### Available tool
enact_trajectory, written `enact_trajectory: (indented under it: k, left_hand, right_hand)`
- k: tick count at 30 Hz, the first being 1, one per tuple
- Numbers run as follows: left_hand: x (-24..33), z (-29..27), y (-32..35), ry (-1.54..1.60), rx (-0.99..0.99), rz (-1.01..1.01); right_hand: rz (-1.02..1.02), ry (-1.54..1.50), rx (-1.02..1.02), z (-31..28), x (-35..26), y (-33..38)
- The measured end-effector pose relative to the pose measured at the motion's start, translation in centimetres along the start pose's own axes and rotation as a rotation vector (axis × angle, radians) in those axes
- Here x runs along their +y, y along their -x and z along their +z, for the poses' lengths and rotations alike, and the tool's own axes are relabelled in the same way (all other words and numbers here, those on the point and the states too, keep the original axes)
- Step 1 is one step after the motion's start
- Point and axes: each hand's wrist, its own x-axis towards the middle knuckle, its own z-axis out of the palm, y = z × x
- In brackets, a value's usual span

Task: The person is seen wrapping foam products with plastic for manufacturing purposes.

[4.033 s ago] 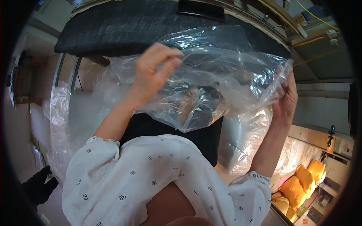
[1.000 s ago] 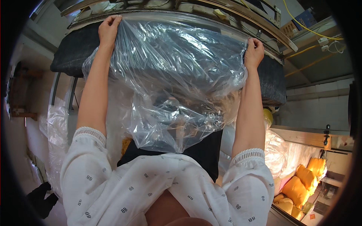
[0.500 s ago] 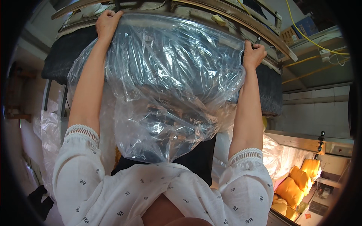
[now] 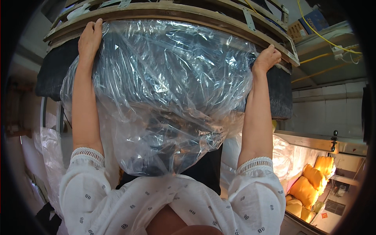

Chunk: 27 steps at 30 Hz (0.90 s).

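Plastic sheet (image 4: 172,66) looks light, limp and slippery, best gripped by its corners beside the wooden bar (image 4: 156,15), where left hand (image 4: 89,41) and right hand (image 4: 267,59) pinch it.

The clear plastic sheet (image 4: 168,70), gathered loosely four seconds ago, is now spread wide over the dark padded surface (image 4: 58,66). The left hand (image 4: 90,39) and the right hand (image 4: 267,59) have moved forward to its far edge, where the wooden frame (image 4: 156,12) has come closer to them.
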Motion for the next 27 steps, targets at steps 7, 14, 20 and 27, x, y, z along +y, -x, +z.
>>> enact_trajectory:
  k: [7,14,20,27]
  left_hand:
    - [-1.2,-1.8,1.4,0.251,0.102,0.187]
    - [-4.5,-10.6,9.0,0.372,-0.037,0.147]
    - [-4.5,-12.5,12.2,0.092,-0.082,0.040]
    - [14.8,-10.1,22.5,0.471,-0.245,0.904]
  right_hand:
    - [-0.161,0.450,-0.380,-3.8,-2.5,2.8]
    - [0.103,-0.452,-0.889,-13.1,-3.6,5.9]
    - [0.172,-0.299,-1.310,-19.3,-7.6,9.3]
    - [0.380,-0.514,-1.290,-24.7,-10.8,14.4]
